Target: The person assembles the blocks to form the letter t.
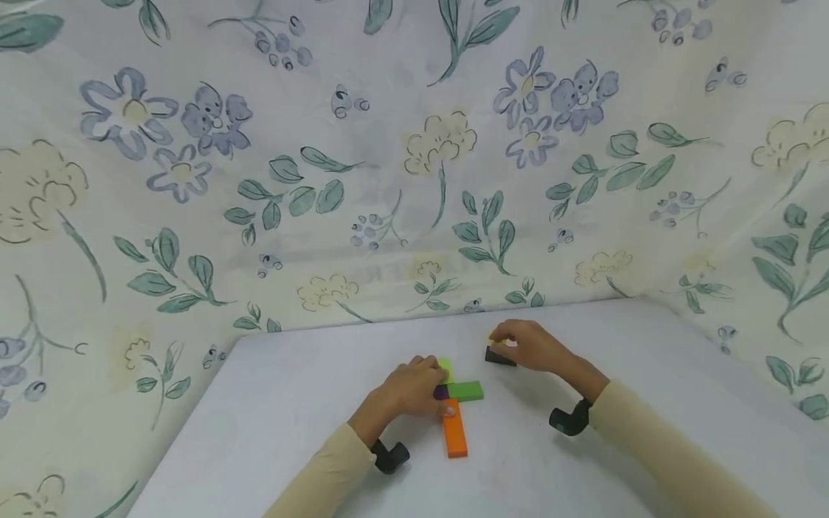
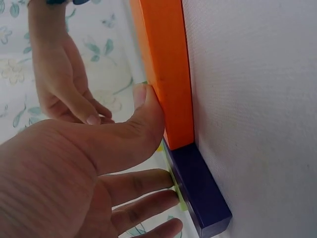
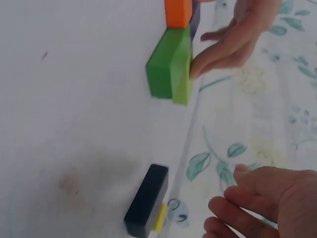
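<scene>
My left hand (image 1: 414, 388) lies over a group of blocks, its thumb touching the orange block (image 1: 455, 435). Its other fingers reach the purple block (image 2: 200, 191) and the lime block (image 1: 445, 365). The purple block meets the orange one's end; a green block (image 1: 466, 391) extends rightward beside them. Farther back on the right, my right hand (image 1: 534, 345) hovers by a black block (image 3: 147, 201) and a yellow block (image 3: 161, 217) that touches it. In the right wrist view its fingers are loosely bent, hold nothing and appear apart from both blocks.
The blocks are on a white tabletop (image 1: 531, 460). Behind it and at the sides hangs a floral cloth (image 1: 388, 180). Dark wrist cameras, including the left one (image 1: 391, 457), sit below each hand.
</scene>
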`<state>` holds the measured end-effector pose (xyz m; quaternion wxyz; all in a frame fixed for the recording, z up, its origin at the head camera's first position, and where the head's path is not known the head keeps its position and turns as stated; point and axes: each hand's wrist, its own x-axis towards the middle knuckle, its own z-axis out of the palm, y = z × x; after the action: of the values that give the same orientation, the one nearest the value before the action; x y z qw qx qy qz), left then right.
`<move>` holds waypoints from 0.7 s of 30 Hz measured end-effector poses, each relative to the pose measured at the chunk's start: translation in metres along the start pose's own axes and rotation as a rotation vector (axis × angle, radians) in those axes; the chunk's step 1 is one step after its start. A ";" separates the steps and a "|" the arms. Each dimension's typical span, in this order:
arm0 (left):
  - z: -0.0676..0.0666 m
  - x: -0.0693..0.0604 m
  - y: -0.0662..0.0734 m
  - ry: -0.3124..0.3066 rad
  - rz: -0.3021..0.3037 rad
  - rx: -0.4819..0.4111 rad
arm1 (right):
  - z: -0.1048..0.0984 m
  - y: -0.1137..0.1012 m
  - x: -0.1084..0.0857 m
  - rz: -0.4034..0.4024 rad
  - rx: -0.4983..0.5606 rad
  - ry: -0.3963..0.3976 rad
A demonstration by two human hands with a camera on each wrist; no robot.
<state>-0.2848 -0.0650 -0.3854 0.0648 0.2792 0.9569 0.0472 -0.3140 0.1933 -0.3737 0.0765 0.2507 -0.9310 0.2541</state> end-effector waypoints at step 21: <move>0.000 0.000 0.004 0.014 -0.011 0.008 | 0.006 0.063 0.024 0.306 0.053 -0.023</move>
<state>-0.2831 -0.0617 -0.3851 0.0570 0.2737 0.9591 0.0448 -0.3669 0.2268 -0.4000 0.0195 0.1107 -0.9521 0.2844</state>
